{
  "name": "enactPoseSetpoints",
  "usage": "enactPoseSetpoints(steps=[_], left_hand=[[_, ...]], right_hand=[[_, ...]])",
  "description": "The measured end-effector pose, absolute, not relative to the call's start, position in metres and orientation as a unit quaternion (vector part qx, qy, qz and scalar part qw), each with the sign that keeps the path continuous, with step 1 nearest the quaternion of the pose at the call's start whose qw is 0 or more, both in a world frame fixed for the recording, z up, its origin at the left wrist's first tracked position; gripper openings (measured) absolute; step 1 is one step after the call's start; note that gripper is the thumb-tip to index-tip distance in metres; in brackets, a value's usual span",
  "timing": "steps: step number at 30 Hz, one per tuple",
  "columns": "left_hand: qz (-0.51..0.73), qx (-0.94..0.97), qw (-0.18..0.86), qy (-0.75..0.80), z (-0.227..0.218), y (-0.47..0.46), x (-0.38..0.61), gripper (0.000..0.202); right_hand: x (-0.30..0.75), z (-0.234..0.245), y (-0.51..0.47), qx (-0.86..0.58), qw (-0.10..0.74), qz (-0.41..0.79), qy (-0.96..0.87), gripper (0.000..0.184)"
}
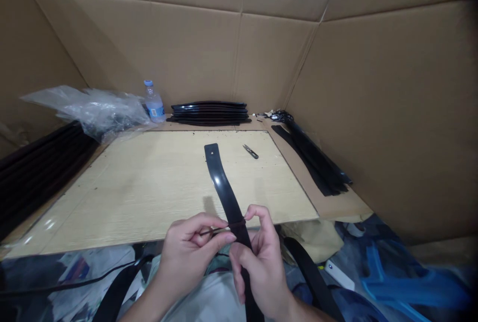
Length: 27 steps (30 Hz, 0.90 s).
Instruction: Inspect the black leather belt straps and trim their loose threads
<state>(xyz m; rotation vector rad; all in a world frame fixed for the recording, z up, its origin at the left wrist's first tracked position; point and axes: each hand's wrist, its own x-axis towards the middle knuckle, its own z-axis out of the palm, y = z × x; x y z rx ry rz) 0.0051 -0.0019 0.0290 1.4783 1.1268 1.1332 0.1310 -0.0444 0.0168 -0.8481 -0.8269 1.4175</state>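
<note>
A glossy black curved strip [224,182] with a small hole at its far end runs from above the board down between my hands. Around it, at finger level, sits a dark fabric-like band or sleeve edge [236,224]. My right hand [261,262] grips the strip from the right, thumb across it and index finger bent at the band's right edge. My left hand [197,242] is closed at the strip's left edge, pinching a thin dark strand [209,232]; its exact kind is unclear. Thread snips [251,151] lie on the board beyond.
The pale board [149,187] is ringed by cardboard walls [186,48]. At the back stand a water bottle [154,103] and stacked black strips [209,113]. Plastic bags [100,110] cover part of a dark pile [41,167] at left. More strips [313,160] lie right.
</note>
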Motion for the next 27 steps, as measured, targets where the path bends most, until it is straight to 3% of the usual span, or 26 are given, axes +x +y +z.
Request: enactPoseSetpoints(steps=[9,12,18,27], left_hand=[[0.468,0.601,0.449,0.467,0.0335,-0.0027,0.0066,0.009],[0.469,0.601,0.440,0.475,0.0304,-0.0053,0.0048,0.009],[0.471,0.602,0.436,0.476,0.0299,-0.0069,0.0050,0.011],[0.447,0.537,0.541,0.468,0.0296,-0.0065,0.0090,0.018]], right_hand=[[0.1314,0.0169,-0.0443,-0.371,0.596,0.611,-0.367,0.030],[0.1309,0.0181,-0.0432,-0.391,0.578,0.615,-0.367,0.021],[0.1307,0.0222,-0.0435,-0.420,0.570,0.580,-0.403,0.030],[0.1321,0.0229,-0.0442,-0.413,0.584,0.555,-0.424,0.028]])
